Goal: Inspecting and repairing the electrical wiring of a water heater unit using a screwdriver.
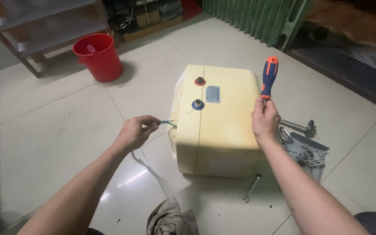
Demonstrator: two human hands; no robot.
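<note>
left hand [135, 132]: forearm reaching in from lower left, fingertips pinched shut, knuckles up | right hand [265, 119]: forearm in from lower right, wrist straight, fist closed, back toward camera | hands well apart, both raised

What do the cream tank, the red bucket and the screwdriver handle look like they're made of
Cream tank: likely glossy plastic or enamelled shell, smooth with moulded rounded corners. Red bucket: plastic, uniform colour, thin rim. Screwdriver handle above the right hand: blue and orange, seemingly rubbery plastic.

Cream boxy water heater tank [218, 126] on floor, wires, screwdriver.
Thin blue-green wires [167, 123] exit its left side; blue-orange-handled screwdriver [268, 80] upright at right edge.
</note>
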